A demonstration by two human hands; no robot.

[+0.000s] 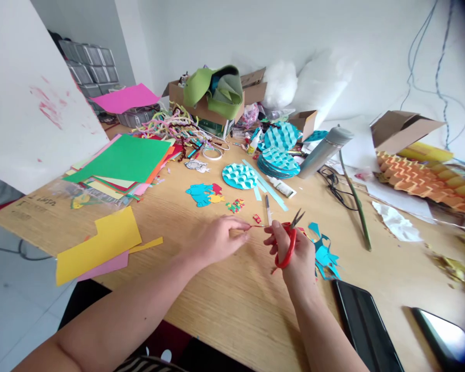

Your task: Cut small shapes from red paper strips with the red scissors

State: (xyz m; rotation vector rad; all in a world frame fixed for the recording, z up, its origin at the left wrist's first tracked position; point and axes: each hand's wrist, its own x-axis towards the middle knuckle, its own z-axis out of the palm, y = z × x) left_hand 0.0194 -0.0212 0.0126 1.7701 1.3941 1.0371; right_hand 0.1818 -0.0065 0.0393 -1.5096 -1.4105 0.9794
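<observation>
My left hand (223, 238) pinches one end of a thin red paper strip (257, 226) above the table. Hooked in my right hand (294, 253) is a pair of red-handled scissors (288, 252), blades pointing up and away; its fingertips are close to the strip's other end, and whether they touch it I cannot tell. Just beyond lie a small red paper piece (257, 218), a pen (267, 209) and a little pile of red, green and yellow paper bits (235, 205). Blue, red and yellow fish cut-outs (200, 195) lie further left. Blue paper scraps (326, 257) rest beside my right wrist.
Coloured paper sheets (120, 157) are stacked at the left, with yellow paper (101, 245) nearer me. A turquoise textured disc (239, 176), a glue bottle (282, 186) and a leaning grey flask (325, 151) stand beyond. A black phone (366, 325) lies near my right forearm.
</observation>
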